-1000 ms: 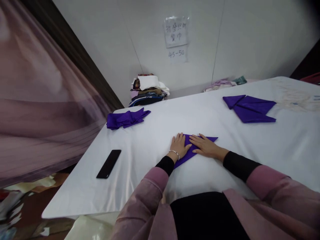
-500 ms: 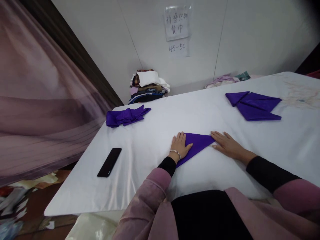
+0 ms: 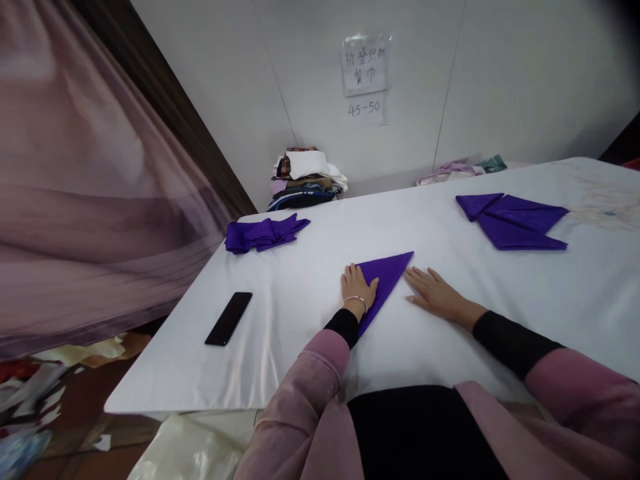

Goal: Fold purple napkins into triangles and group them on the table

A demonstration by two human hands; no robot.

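Observation:
A purple cloth napkin point(image 3: 387, 275), folded into a triangle, lies on the white-covered table point(image 3: 320, 260) in front of me. Flat on its left part rests my left hand point(image 3: 359, 288), fingers spread, with a bracelet at the wrist. The napkin's pointed tip aims to the far right. My right hand point(image 3: 433, 291) lies open just right of the slanting edge, fingertips close to it; whether they touch the cloth I cannot tell. The left corner of the napkin is hidden under my left hand and sleeve.
A folded purple napkin point(image 3: 520, 223) lies at the right, and a bunched purple cloth point(image 3: 267, 233) at the far left. A black phone point(image 3: 229, 319) is near the left edge. Stacked clothes point(image 3: 305, 180) sit behind the table, against the wall with a paper sign point(image 3: 365, 70).
The triangular napkin has turned, its right tip swinging away from me. My right hand has shifted left and off the tip. My left hand stays on the cloth; the camera view has shifted slightly.

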